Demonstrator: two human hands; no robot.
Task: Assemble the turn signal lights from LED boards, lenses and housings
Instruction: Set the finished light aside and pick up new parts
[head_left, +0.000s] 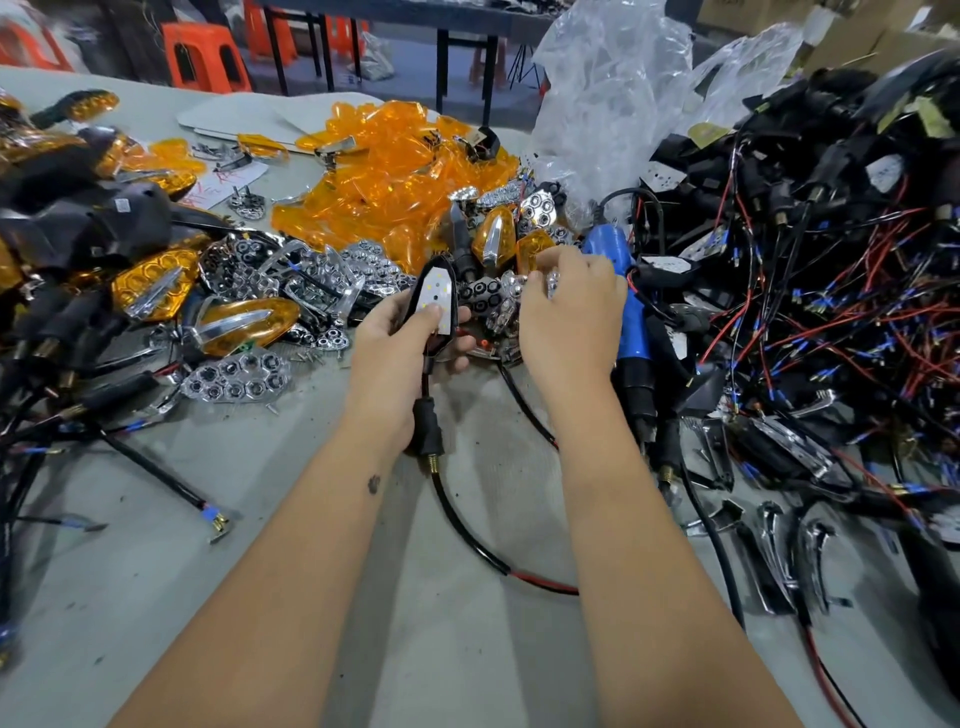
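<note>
Heaps of parts crowd the grey table (467, 649); orange plastic stools (205, 57) stand beyond its far edge. Mid-table, the left hand (400, 358) grips a pointed black housing (439, 306) holding a white LED board (435, 300). The right hand (569, 312) fingers (540, 270) close on a chrome reflector piece (551, 283).

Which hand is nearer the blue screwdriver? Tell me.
Right. The right hand lies right beside the blue screwdriver, fingers on chrome reflectors. The left hand is farther left, holding a black housing.
</note>
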